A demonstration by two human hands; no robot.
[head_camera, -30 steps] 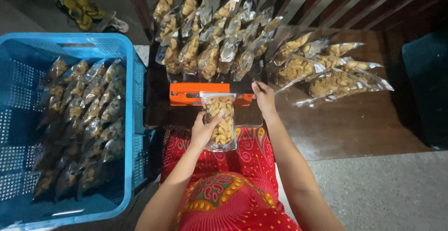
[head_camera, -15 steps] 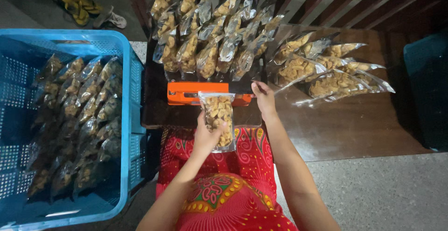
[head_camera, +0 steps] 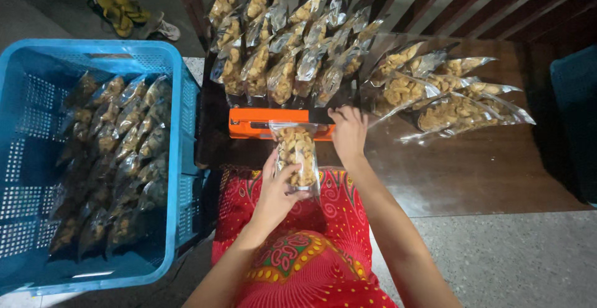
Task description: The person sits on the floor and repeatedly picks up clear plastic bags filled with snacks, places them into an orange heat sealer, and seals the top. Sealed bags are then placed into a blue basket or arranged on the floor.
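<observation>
Holding the clear snack bag (head_camera: 297,158) from below, your left hand (head_camera: 278,191) grips it as before, its top under the orange sealer (head_camera: 280,123). Your right hand (head_camera: 348,132) presses flat on the sealer bar; nothing has shifted, so sealing continues.

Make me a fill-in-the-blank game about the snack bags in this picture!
1. The left hand holds a clear snack bag at the ____ sealer.
2. The right hand presses on the ____.
3. Bags fill the ____ crate on the person's left.

Missing words: orange; sealer; blue
</observation>
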